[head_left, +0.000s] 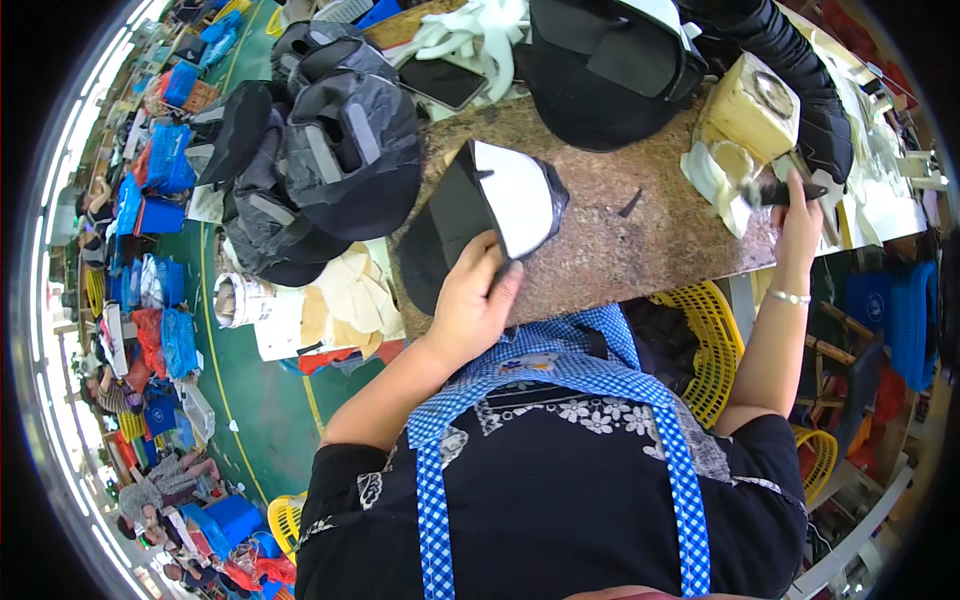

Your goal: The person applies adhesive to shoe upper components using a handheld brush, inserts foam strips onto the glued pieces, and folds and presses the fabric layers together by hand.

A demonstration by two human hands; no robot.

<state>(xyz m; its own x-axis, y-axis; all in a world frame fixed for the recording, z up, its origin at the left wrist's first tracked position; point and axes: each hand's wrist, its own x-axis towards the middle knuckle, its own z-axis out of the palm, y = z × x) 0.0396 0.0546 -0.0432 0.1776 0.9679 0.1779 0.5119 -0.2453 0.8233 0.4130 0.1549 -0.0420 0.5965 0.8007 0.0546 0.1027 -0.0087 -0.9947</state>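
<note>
At frame centre the left hand point(470, 300) clamps its grip on a black-and-white cap piece point(500, 205) lying on the bench point(640, 250), while the right hand point(795, 225), upper right, grips a small dark tool point(775, 192) well apart.

— What lies on the worktable point(640, 250)?
— A cap piece point(480, 215) at its left end, under the left hand point(470, 305). A pile of caps point(320, 150) sits left of it.
— And right?
— The right hand point(797, 225) holds a brush point(775, 190) beside a glue tin point(750, 110). A phone point(443, 82) lies behind the cap piece, and a basket point(705, 345) stands under the table's near edge.
</note>
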